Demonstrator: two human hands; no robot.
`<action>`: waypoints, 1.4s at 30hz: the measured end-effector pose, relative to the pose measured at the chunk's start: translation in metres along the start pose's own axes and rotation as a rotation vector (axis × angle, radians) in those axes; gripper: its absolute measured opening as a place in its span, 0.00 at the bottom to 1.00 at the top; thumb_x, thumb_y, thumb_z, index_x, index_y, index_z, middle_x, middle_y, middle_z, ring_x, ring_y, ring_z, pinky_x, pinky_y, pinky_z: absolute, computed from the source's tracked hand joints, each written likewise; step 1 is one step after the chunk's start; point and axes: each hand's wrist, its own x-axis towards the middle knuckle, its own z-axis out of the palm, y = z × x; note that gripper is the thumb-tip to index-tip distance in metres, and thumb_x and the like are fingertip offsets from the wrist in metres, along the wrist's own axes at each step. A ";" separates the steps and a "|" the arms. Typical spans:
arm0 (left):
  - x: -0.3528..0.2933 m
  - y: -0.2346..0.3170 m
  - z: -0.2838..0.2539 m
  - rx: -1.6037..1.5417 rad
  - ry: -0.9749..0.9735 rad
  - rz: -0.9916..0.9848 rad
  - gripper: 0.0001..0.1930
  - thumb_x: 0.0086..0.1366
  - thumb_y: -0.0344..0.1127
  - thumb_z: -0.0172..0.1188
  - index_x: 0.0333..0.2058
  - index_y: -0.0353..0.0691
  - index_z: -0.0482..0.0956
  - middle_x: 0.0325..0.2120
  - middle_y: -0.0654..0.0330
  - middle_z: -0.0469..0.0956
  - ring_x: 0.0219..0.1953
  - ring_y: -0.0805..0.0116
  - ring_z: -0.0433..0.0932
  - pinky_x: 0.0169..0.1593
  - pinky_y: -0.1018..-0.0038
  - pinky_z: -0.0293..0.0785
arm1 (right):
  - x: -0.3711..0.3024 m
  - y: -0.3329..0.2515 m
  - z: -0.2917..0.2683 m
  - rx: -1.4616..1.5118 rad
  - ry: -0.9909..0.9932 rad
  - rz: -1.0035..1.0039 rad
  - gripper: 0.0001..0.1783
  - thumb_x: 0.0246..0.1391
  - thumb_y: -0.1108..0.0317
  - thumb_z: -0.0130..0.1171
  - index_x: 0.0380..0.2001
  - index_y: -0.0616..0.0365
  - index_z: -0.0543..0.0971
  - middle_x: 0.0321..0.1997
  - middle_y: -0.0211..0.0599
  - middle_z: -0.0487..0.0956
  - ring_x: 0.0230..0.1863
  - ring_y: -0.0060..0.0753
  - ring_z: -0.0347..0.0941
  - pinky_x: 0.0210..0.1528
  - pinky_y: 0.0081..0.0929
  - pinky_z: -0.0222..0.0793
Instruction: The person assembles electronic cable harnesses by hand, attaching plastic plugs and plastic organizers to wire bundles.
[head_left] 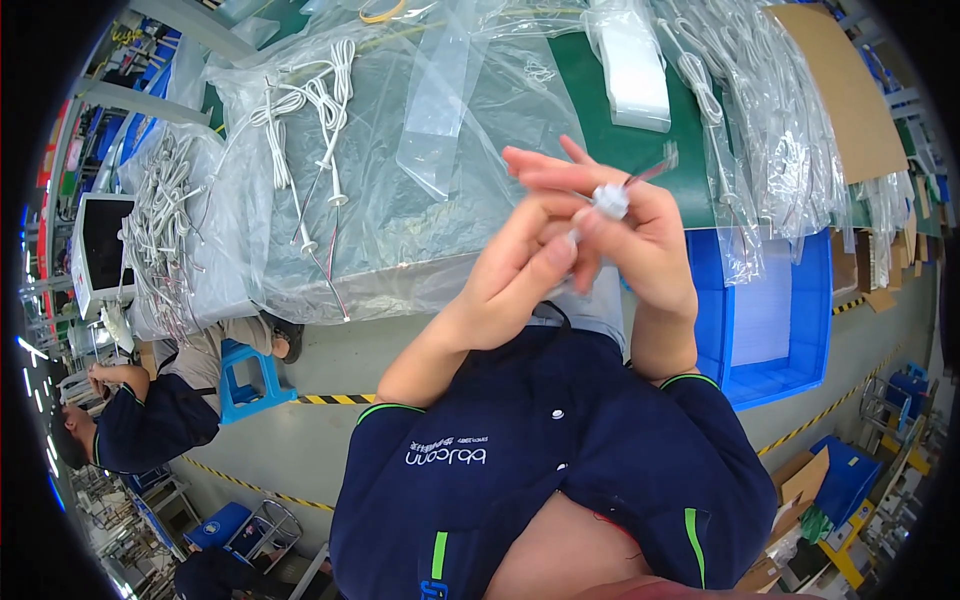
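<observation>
The right hand [645, 235] had its grip closed on a white cable [611, 201], thumb pressed against it, with thin dark-red wires [650, 172] sticking out beyond the fingers. The left hand [525, 245] met it just beside, fingers bent; blur hid whether its grip was closed on the cable too. Both were raised near the front edge of the green counter [577, 75]. Coiled cables [331, 112] lay on plastic sheeting [385, 235] to the left, bagged cables [775, 110] to the right, above a blue bin [711, 300].
</observation>
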 end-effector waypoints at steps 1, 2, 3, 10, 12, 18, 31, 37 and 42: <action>0.001 0.002 -0.003 -0.209 -0.001 -0.119 0.11 0.68 0.33 0.43 0.43 0.31 0.67 0.21 0.64 0.69 0.23 0.79 0.66 0.26 0.81 0.61 | -0.001 -0.002 0.002 -0.003 0.004 -0.002 0.24 0.53 0.60 0.51 0.46 0.72 0.72 0.51 0.58 0.71 0.56 0.47 0.66 0.65 0.45 0.43; 0.001 0.001 -0.005 -0.050 0.014 -0.120 0.11 0.67 0.32 0.45 0.44 0.31 0.68 0.17 0.66 0.67 0.19 0.83 0.63 0.23 0.84 0.57 | -0.002 -0.003 0.007 0.147 0.124 0.038 0.23 0.50 0.65 0.56 0.47 0.69 0.72 0.49 0.52 0.73 0.54 0.42 0.69 0.65 0.42 0.43; -0.001 0.001 -0.006 -0.049 0.014 -0.118 0.11 0.67 0.32 0.45 0.44 0.31 0.68 0.17 0.66 0.67 0.19 0.83 0.63 0.23 0.84 0.57 | -0.002 -0.004 0.010 0.297 0.245 0.080 0.23 0.47 0.70 0.61 0.48 0.65 0.72 0.48 0.46 0.75 0.51 0.38 0.71 0.65 0.39 0.43; -0.004 -0.001 0.001 0.183 0.269 -0.078 0.10 0.63 0.29 0.52 0.42 0.32 0.73 0.12 0.69 0.66 0.15 0.85 0.61 0.19 0.84 0.55 | -0.011 -0.006 0.008 0.052 0.425 0.037 0.14 0.50 0.73 0.57 0.41 0.68 0.76 0.43 0.46 0.78 0.43 0.35 0.76 0.57 0.35 0.59; -0.004 0.000 0.003 0.258 0.288 -0.098 0.10 0.62 0.28 0.53 0.42 0.32 0.74 0.12 0.69 0.66 0.15 0.85 0.61 0.19 0.85 0.54 | -0.009 -0.008 0.010 0.026 0.440 0.028 0.11 0.52 0.74 0.55 0.38 0.69 0.77 0.41 0.46 0.78 0.41 0.36 0.76 0.56 0.34 0.61; -0.006 0.001 0.004 0.300 0.290 -0.065 0.10 0.61 0.27 0.55 0.41 0.32 0.75 0.13 0.70 0.67 0.14 0.86 0.60 0.18 0.85 0.53 | -0.007 -0.009 0.008 0.272 0.428 0.025 0.12 0.57 0.74 0.48 0.37 0.72 0.77 0.38 0.48 0.79 0.41 0.35 0.76 0.48 0.28 0.68; -0.010 -0.001 0.005 0.222 0.277 -0.138 0.10 0.62 0.29 0.53 0.41 0.32 0.74 0.11 0.70 0.65 0.14 0.86 0.60 0.18 0.85 0.53 | -0.005 -0.011 0.011 0.179 0.389 -0.071 0.12 0.57 0.74 0.47 0.40 0.72 0.76 0.41 0.49 0.78 0.43 0.35 0.75 0.47 0.27 0.69; -0.009 -0.001 -0.001 0.107 0.174 -0.147 0.08 0.65 0.32 0.49 0.37 0.32 0.72 0.12 0.68 0.68 0.15 0.85 0.63 0.20 0.86 0.55 | -0.004 -0.008 0.007 0.149 0.364 0.004 0.10 0.54 0.75 0.53 0.39 0.69 0.77 0.40 0.48 0.78 0.42 0.33 0.75 0.44 0.24 0.71; -0.007 0.012 -0.004 0.138 0.142 -0.285 0.08 0.65 0.32 0.48 0.37 0.32 0.72 0.14 0.66 0.69 0.16 0.85 0.64 0.21 0.87 0.57 | -0.005 -0.001 0.001 0.274 0.347 0.059 0.09 0.54 0.75 0.54 0.37 0.68 0.77 0.38 0.44 0.79 0.38 0.29 0.75 0.42 0.24 0.71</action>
